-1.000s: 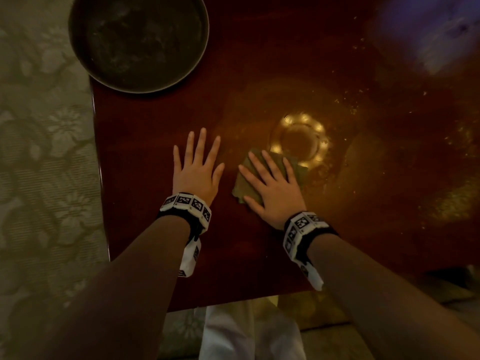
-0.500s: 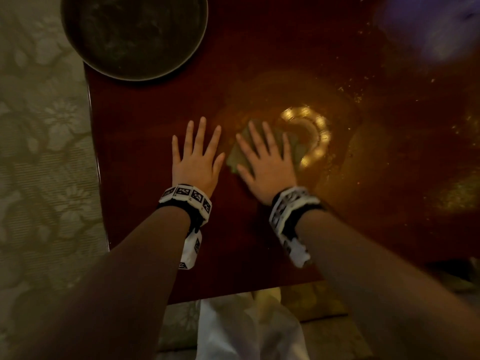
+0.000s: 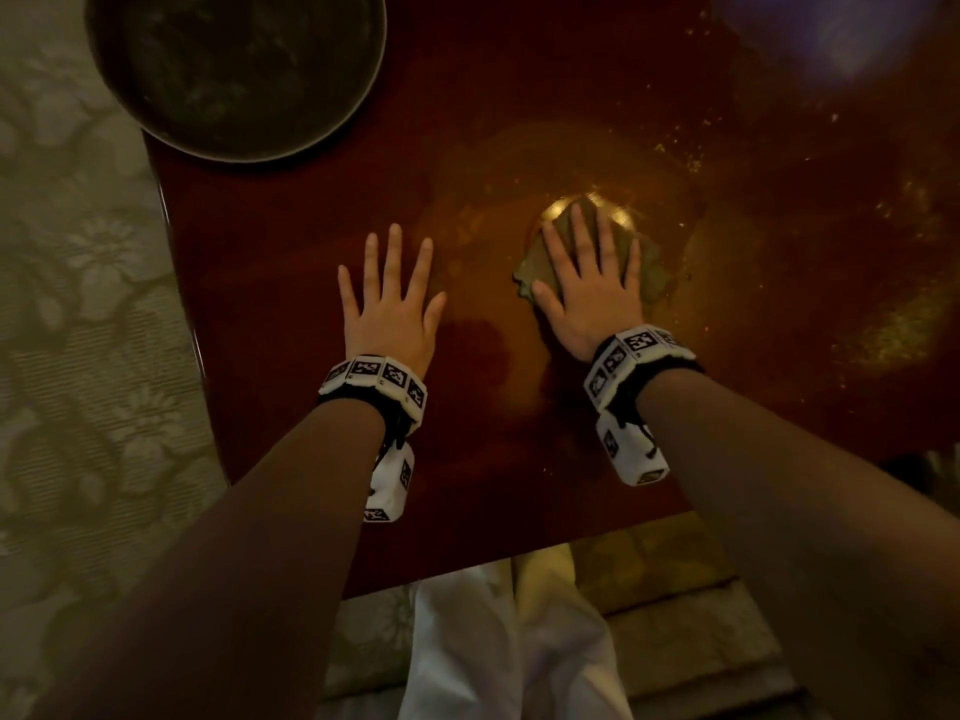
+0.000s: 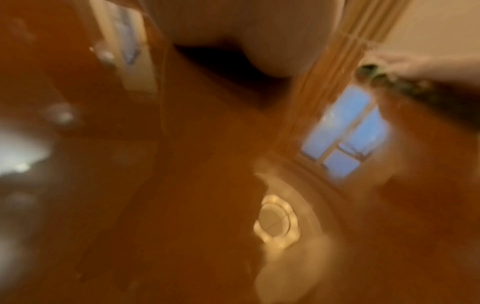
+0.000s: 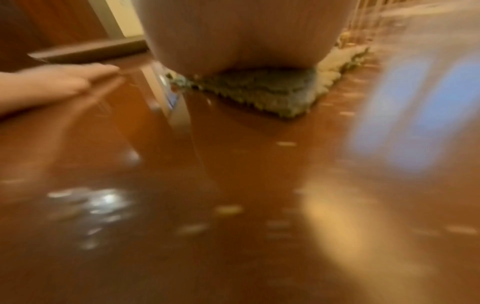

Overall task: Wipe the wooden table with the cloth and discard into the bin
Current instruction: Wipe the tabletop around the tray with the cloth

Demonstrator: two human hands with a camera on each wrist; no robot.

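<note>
**Wiping stroke in progress: risks and clearances**

While the right hand (image 3: 587, 283) presses the small olive-green terry cloth (image 3: 652, 275) flat against the glossy reddish-brown wooden counter (image 3: 291, 241) with straight, spread fingers, the left hand (image 3: 392, 304) lies beside it, palm down and equally released, bracing on bare wood and grasping nothing. The cloth sits mid-counter, partly covering a bright reflected lamp glare; the right wrist view shows its frayed edge (image 5: 262, 92) protruding from under the palm.

Likely faults: pale crumbs (image 3: 883, 330) scattered to the right and far right could be pushed off the counter's edge onto the floor rather than gathered, since the cloth is small and held only by pressure. A flat palm may also slip off the cloth mid-stroke.

Clearances: the round dark metal bin (image 3: 234, 148) stands at the far-left corner, overhanging the counter's edge, well apart from both hands. The near edge runs just behind the wrists; the left edge lies near the left hand. Open room extends rightward and away.
</note>
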